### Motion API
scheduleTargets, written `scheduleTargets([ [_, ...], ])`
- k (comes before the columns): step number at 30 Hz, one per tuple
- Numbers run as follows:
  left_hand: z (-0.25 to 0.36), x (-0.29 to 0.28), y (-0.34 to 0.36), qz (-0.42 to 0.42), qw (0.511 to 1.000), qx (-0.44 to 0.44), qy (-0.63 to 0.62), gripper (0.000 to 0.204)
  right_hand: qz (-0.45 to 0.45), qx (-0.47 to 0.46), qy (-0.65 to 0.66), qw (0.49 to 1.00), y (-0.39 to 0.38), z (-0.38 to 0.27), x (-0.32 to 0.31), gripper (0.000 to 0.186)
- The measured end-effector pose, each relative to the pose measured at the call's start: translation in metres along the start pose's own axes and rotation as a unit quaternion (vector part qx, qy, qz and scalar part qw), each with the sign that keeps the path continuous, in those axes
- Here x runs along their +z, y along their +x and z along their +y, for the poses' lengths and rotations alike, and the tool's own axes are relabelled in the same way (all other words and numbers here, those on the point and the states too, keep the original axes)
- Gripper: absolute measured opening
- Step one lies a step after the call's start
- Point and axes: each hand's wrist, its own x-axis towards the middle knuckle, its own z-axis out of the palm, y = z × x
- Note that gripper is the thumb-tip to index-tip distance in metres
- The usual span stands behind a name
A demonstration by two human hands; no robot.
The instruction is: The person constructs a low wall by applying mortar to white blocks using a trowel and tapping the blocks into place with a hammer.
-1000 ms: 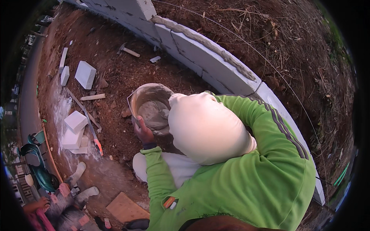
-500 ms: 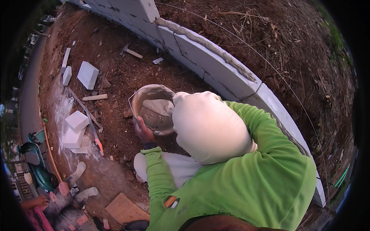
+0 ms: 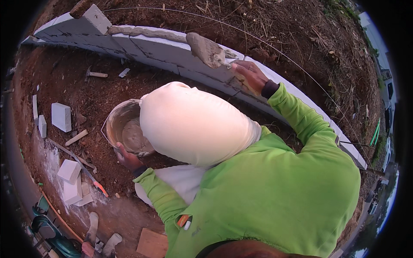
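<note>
My right hand [image 3: 251,75] is closed round the handle of a mortar-smeared trowel [image 3: 204,49]. Its grey blade is against the top edge of the low block wall [image 3: 159,52], where a strip of mortar [image 3: 148,34] runs along the top. On the ground in front of my knee stands a bucket [image 3: 112,124] with wet grey mortar [image 3: 134,135] inside. My left hand [image 3: 128,160] grips the bucket's near side at the rim; some of its fingers are hidden. A white-clad knee [image 3: 193,124] covers the bucket's right part.
A taut string [image 3: 275,49] runs beyond the wall. On the dirt lie a hammer [image 3: 95,74], a wooden stick [image 3: 76,137], a saw with an orange handle [image 3: 100,188], several white blocks [image 3: 61,117] and a board [image 3: 151,244]. Another person's boots [image 3: 112,244] show at lower left.
My right hand, hidden behind the knee before, has come up to the wall with the trowel, whose blade was in the bucket. My left hand stays on the bucket. The view has turned.
</note>
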Motion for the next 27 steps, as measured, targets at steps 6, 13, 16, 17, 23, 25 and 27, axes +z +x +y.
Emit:
scheduleTargets([
  [6,-0.009,-0.010,0.010,-0.013,0.999,-0.036,0.021,0.060,0.166,-0.110,-0.444,0.873,-0.046,-0.021,-0.073,0.051],
  [13,-0.010,-0.009,0.010,-0.010,0.999,-0.034,0.014,0.061,0.162,-0.059,-0.582,0.795,-0.068,-0.025,-0.075,0.042],
  [16,-0.006,-0.009,0.007,-0.014,0.999,-0.023,0.035,0.062,0.161,-0.065,-0.604,0.778,-0.074,-0.027,-0.074,0.043],
  [17,-0.006,-0.010,0.006,-0.017,0.999,-0.021,0.030,0.062,0.167,-0.065,-0.607,0.775,-0.076,-0.028,-0.072,0.043],
  [23,-0.008,-0.010,0.006,-0.018,1.000,-0.020,0.012,0.062,0.187,-0.076,-0.590,0.781,-0.084,-0.021,-0.079,0.039],
  [25,-0.006,-0.011,0.005,-0.021,0.999,-0.034,0.020,0.062,0.179,-0.072,-0.600,0.776,-0.082,-0.020,-0.083,0.040],
  [27,0.000,-0.006,0.001,-0.013,1.000,-0.024,0.015,0.060,0.193,-0.074,-0.579,0.788,-0.081,-0.016,-0.079,0.041],
])
